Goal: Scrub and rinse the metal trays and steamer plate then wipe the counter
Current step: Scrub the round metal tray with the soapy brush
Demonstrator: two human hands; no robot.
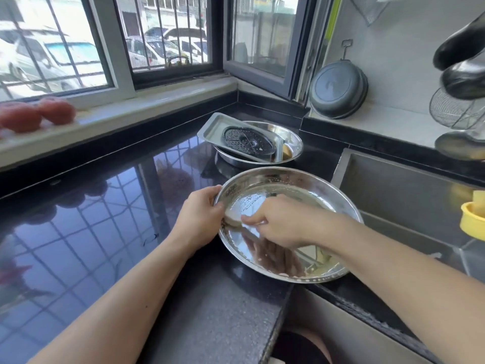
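Observation:
A large round metal tray (301,185) lies on the black counter (91,219) beside the sink. My left hand (200,215) grips its left rim. My right hand (278,220) reaches into the tray and holds a pale sponge (232,219) against its left inner side. Behind it a metal basin (291,143) carries a rectangular metal tray (212,127) with a dark perforated steamer plate (248,141) lying in it.
The steel sink (393,185) opens to the right, with a yellow holder (472,219) at its edge. A dark pan (338,89) and a wire strainer (456,109) hang on the wall. Tomatoes (36,114) sit on the windowsill.

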